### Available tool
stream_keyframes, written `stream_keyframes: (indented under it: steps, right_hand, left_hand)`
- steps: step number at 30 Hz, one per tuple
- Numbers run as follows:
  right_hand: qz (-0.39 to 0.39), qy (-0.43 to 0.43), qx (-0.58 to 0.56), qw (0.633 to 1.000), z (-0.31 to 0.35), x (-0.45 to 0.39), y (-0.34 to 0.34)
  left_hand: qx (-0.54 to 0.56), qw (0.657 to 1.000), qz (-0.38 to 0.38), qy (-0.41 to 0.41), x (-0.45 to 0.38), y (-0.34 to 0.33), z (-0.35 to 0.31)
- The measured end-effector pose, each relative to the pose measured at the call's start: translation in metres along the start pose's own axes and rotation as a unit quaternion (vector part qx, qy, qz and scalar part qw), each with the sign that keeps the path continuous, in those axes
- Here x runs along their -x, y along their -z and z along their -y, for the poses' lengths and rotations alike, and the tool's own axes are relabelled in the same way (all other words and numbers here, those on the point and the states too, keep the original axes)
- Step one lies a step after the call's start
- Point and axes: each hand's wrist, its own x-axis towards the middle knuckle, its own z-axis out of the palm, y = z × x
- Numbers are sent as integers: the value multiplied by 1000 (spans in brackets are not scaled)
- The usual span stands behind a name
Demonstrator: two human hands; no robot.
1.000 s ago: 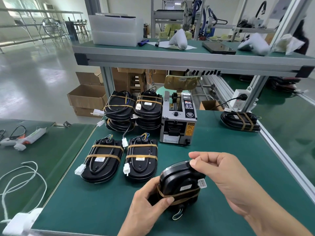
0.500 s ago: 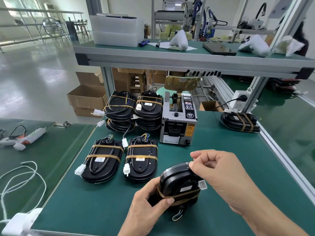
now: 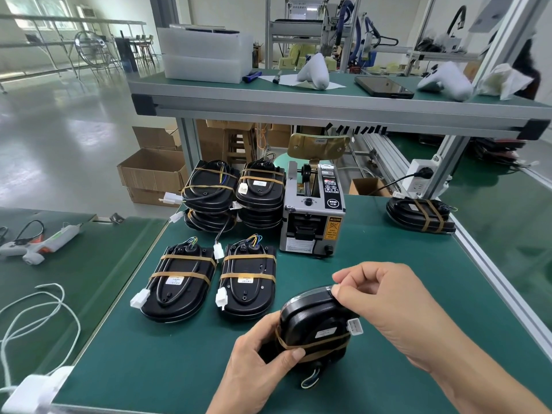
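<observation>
Black unit [image 3: 310, 321] sat upright near front edge of green bench [image 3: 155, 366], between both hands; contact with bench unclear. Left hand [image 3: 257, 363] gripped its lower left side, thumb across brown band [image 3: 325, 344], fingers hidden behind. Right hand [image 3: 388, 306] pinched top edge, fingertips too small to read. White plug [image 3: 354, 326] showed at right. Forearms cut off by frame.

Factory assembly floor, green-matted workbench [image 3: 388, 264], aluminium-frame shelf [image 3: 298, 110], tape dispenser [image 3: 313, 216], cardboard boxes [image 3: 152, 174]
</observation>
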Motion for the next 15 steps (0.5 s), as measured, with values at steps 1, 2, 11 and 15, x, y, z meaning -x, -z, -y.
stream_keyframes:
  steps: [1, 2, 11, 15]
  right_hand:
    - [4, -2, 0, 1000, 0, -1, 0]
    - [8, -4, 1, 1000, 0, -2, 1]
    - [37, -35, -22, 998, -6, -8, 9]
    - [49, -46, -61, 996, -7, -9, 6]
  left_hand:
    - [1, 1000, 0, 0, 0, 0, 0]
    - [1, 1000, 1, 0, 0, 0, 0]
    - [-6, 1000, -3, -1, 0, 0, -3]
    - [-6, 1000, -5, 3, 0, 0, -2]
